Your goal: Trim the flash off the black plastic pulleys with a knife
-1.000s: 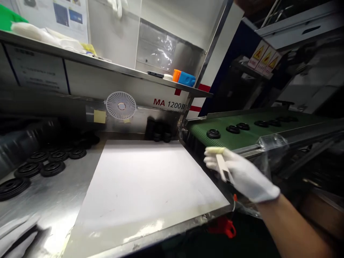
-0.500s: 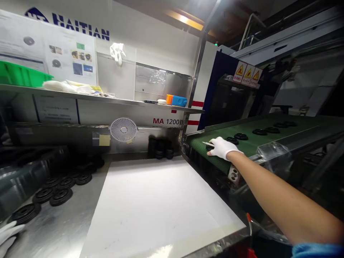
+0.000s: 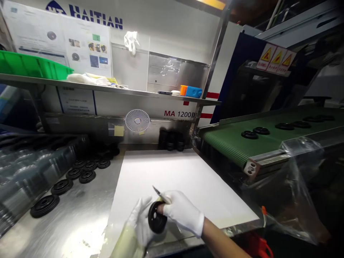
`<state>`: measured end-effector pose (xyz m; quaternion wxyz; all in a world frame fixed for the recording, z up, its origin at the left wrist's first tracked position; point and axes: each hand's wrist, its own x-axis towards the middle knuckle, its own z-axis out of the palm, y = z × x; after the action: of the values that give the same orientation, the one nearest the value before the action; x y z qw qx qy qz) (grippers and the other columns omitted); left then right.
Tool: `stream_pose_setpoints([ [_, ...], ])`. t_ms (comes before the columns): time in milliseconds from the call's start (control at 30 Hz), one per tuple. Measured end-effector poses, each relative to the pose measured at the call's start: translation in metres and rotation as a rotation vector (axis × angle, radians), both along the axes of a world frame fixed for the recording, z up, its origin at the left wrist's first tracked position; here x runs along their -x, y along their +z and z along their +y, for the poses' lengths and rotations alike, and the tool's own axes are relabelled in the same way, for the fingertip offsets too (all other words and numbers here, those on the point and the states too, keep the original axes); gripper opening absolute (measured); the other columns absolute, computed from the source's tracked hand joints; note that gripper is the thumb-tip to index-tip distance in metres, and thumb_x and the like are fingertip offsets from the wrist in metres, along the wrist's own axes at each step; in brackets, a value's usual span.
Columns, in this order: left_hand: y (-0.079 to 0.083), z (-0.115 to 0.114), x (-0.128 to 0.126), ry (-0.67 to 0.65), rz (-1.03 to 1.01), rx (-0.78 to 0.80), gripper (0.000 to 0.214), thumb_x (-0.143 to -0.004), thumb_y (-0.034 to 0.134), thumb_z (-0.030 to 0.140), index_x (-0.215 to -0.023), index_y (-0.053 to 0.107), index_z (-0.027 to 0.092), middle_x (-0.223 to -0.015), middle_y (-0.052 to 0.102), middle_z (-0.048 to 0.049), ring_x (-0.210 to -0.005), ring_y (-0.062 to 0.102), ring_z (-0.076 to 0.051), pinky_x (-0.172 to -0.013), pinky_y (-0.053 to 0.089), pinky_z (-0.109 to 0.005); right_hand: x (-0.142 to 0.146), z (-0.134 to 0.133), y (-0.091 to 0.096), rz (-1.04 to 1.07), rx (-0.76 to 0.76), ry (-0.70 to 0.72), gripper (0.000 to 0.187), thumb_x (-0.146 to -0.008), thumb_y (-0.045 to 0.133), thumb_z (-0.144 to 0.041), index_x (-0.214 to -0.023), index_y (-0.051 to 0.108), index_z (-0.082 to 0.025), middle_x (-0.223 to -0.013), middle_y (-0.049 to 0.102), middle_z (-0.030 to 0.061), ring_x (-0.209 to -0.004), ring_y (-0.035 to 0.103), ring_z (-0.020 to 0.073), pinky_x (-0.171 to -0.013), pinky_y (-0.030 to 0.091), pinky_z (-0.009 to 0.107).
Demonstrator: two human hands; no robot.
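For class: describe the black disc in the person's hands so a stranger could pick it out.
On the steel bench, beside the green conveyor belt, lies a white sheet. Over its near edge, the white-gloved left hand and right hand hold a black ribbed disc. Only it is held; the other discs lie on the bench.

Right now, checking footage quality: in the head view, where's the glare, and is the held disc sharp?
In the head view, glare whitens the steel table at lower left; the black disc looks fairly sharp, though its dark face loses detail.
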<state>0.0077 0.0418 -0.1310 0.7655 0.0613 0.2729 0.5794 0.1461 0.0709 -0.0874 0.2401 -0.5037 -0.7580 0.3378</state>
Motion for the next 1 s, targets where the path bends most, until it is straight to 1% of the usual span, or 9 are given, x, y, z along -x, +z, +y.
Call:
stream_pose_setpoints([
  [67,0.000,-0.001,-0.009,-0.078,-0.035,0.056,0.040,-0.081,0.053,0.034,-0.113,0.052,0.010,-0.092,0.068,-0.0167,-0.090,0.064,-0.030,-0.076,0.051,-0.048,0.019,-0.010,-0.011,0.043,0.004,0.017,0.009,-0.071,0.053,-0.019,-0.072,0.062,-0.016,-0.068,0.062,-0.0019,-0.064,0.056,0.0125,-0.055,0.041,0.019],
  [133,0.000,-0.003,-0.004,-0.087,-0.061,0.099,0.040,-0.079,0.057,0.034,-0.113,0.052,0.013,-0.090,0.068,-0.0138,-0.089,0.063,-0.029,-0.075,0.051,-0.047,0.025,-0.016,-0.011,0.113,-0.046,0.001,0.012,-0.075,0.056,-0.028,-0.078,0.061,-0.017,-0.074,0.061,-0.0007,-0.069,0.055,0.0137,-0.062,0.041,0.022],
  [200,0.001,-0.006,0.008,-0.045,-0.120,0.097,0.040,-0.077,0.061,0.030,-0.113,0.053,0.016,-0.091,0.067,-0.0101,-0.086,0.064,-0.025,-0.072,0.052,-0.042,0.022,-0.022,-0.007,0.236,-0.084,-0.021,0.023,-0.084,0.048,-0.039,-0.083,0.058,-0.019,-0.077,0.058,-0.0004,-0.072,0.053,0.0140,-0.066,0.040,0.024],
  [300,0.001,-0.010,0.025,0.059,-0.131,0.069,0.038,-0.075,0.064,0.025,-0.111,0.055,0.020,-0.089,0.065,-0.0064,-0.077,0.064,-0.019,-0.065,0.053,-0.033,0.011,-0.031,-0.008,0.308,-0.085,-0.055,0.035,-0.091,0.032,-0.044,-0.075,0.052,-0.020,-0.069,0.050,-0.0023,-0.067,0.049,0.0127,-0.064,0.039,0.025],
  [467,0.010,-0.012,0.028,0.185,-0.025,0.073,0.021,-0.072,0.060,0.009,-0.093,0.061,0.013,-0.086,0.063,-0.0074,-0.080,0.063,-0.018,-0.066,0.053,-0.030,0.007,-0.050,-0.030,0.228,0.034,-0.029,0.027,-0.091,0.033,-0.037,-0.078,0.050,-0.020,-0.064,0.052,-0.0025,-0.059,0.050,0.0129,-0.056,0.038,0.025],
  [567,0.017,-0.011,0.022,0.241,0.012,0.057,0.012,-0.071,0.057,0.008,-0.081,0.062,0.011,-0.076,0.062,-0.0076,-0.075,0.062,-0.020,-0.066,0.054,-0.034,0.013,-0.058,-0.038,0.051,-0.118,-0.065,0.028,-0.091,0.031,-0.037,-0.085,0.053,-0.021,-0.073,0.058,0.0011,-0.066,0.054,0.0160,-0.061,0.039,0.027],
  [667,0.021,-0.013,0.018,0.250,0.010,0.026,0.008,-0.070,0.057,0.010,-0.075,0.063,0.010,-0.067,0.061,-0.0070,-0.067,0.061,-0.018,-0.067,0.054,-0.036,0.020,-0.059,-0.037,-0.140,-0.245,-0.107,0.030,-0.092,0.030,-0.039,-0.087,0.055,-0.024,-0.080,0.062,0.0015,-0.071,0.056,0.0176,-0.061,0.036,0.028],
  [833,0.020,-0.014,0.015,0.223,-0.002,-0.009,0.008,-0.071,0.060,0.013,-0.076,0.065,0.010,-0.063,0.061,-0.0054,-0.061,0.060,-0.014,-0.062,0.053,-0.026,0.025,-0.056,-0.030,-0.263,-0.345,-0.118,0.021,-0.091,0.036,-0.029,-0.084,0.055,-0.026,-0.075,0.064,-0.0022,-0.067,0.058,0.0151,-0.057,0.030,0.027],
  [1000,0.015,-0.011,0.011,0.260,-0.045,-0.015,0.009,-0.071,0.059,0.011,-0.077,0.065,0.013,-0.065,0.060,-0.0036,-0.064,0.059,-0.015,-0.072,0.053,-0.034,0.028,-0.059,-0.031,-0.383,-0.376,-0.146,0.022,-0.092,0.035,-0.029,-0.081,0.053,-0.025,-0.073,0.063,-0.0020,-0.063,0.057,0.0156,-0.054,0.026,0.028],
])
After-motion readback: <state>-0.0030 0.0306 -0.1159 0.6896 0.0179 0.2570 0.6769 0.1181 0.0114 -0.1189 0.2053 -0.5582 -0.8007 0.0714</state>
